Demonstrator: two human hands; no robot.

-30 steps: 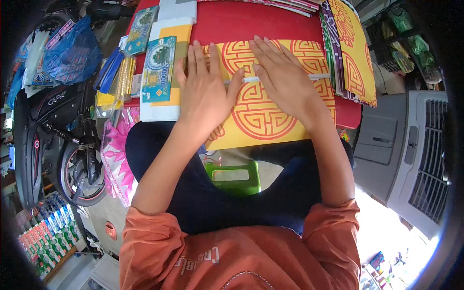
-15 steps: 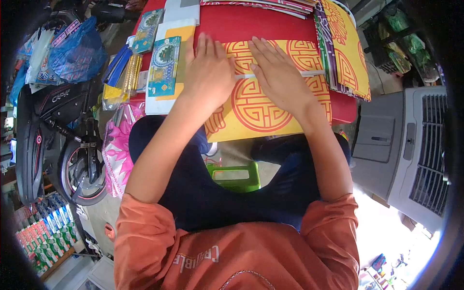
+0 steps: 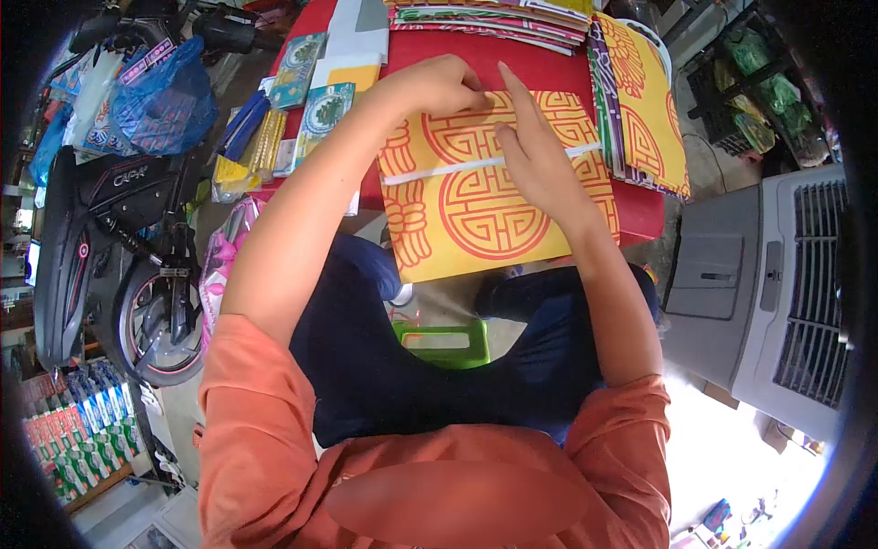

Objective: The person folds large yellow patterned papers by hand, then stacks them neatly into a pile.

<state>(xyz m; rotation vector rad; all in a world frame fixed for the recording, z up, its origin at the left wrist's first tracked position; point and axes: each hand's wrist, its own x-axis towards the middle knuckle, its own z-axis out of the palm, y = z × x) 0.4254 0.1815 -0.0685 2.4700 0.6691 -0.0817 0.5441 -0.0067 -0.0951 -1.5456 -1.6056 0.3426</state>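
A yellow sheet of paper (image 3: 494,215) with red round emblems lies over the table's near edge, slightly tilted. A thin white strip (image 3: 439,171) runs across it where one layer ends over another. My left hand (image 3: 439,84) is closed at the sheet's far edge, fingers curled downward. What its fingertips grip, if anything, is hidden. My right hand (image 3: 535,156) rests on the right part of the paper, index finger stretched forward and thumb apart. Left of the sheet, partly behind my left forearm, lie blue-green packets printed like banknotes (image 3: 325,108).
A red table (image 3: 430,46) bears a stack of folded patterned papers (image 3: 494,20) at the back and yellow folded papers (image 3: 640,110) at right. Blue and gold bundles (image 3: 265,137) lie left. A motorbike (image 3: 110,238) stands left, a grey air cooler (image 3: 759,284) right, a green stool (image 3: 444,343) below.
My left hand has gone from flat to curled and moved right along the far edge. The sheet has tilted, its left end swinging lower. My right hand has shifted slightly right.
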